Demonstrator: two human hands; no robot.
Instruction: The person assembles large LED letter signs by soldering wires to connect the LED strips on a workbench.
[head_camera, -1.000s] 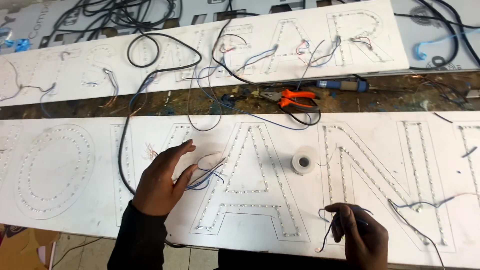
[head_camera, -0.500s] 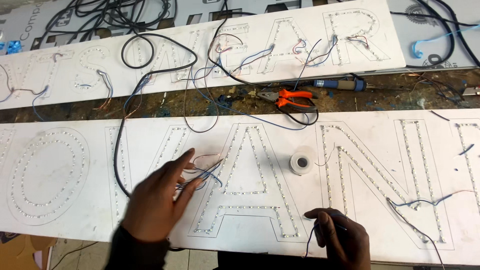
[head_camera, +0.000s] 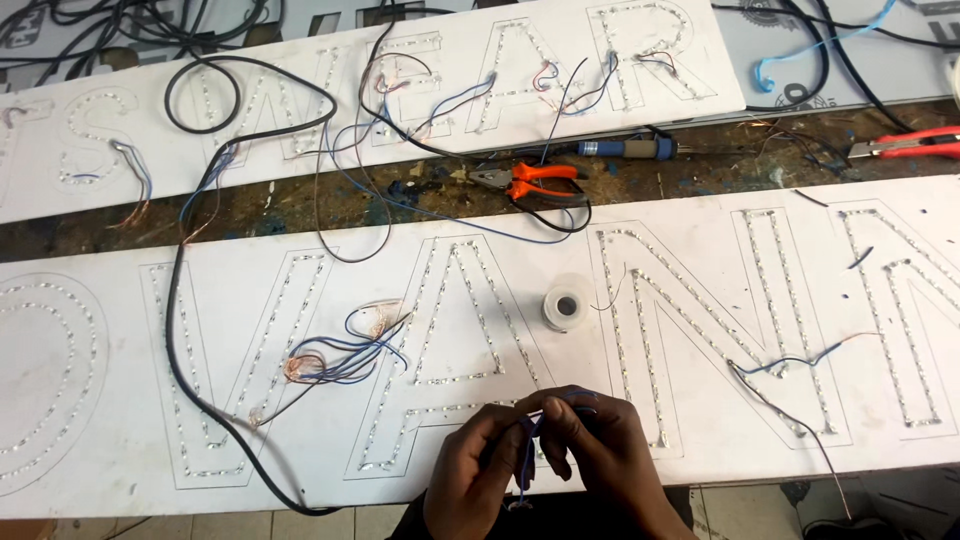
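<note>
A: Fingers (head_camera: 556, 418) of both hands are pinched together on a thin blue wire (head_camera: 527, 455) at the near edge of the white sign panel (head_camera: 700, 440). The left hand (head_camera: 470, 480) closes on it from one side, the right hand (head_camera: 610, 460) from the other, thumbs and forefingers meeting over the same short stretch.

B: And half a second ago?

A: Then the left hand lay spread and flat further left, over the bundle of blue and copper wires (head_camera: 340, 350) on the panel. It has since come off that bundle and joined the right hand. The right hand was already low at the panel's edge with a wire in it; it has shifted toward the middle.

B: Where does the wire sit now?

A: Between the two hands, just below the foot of the large dotted letter outline (head_camera: 455, 330), hanging down past the panel edge.

B: What else is around?

A: A small roll of solder (head_camera: 566, 308) stands on the panel above the hands, well apart from them. Orange-handled pliers (head_camera: 530, 183) and a blue-handled soldering iron (head_camera: 625, 150) lie in the gap between this panel and the far panel (head_camera: 300, 110). A thick black cable (head_camera: 180, 330) loops across the left side.
</note>
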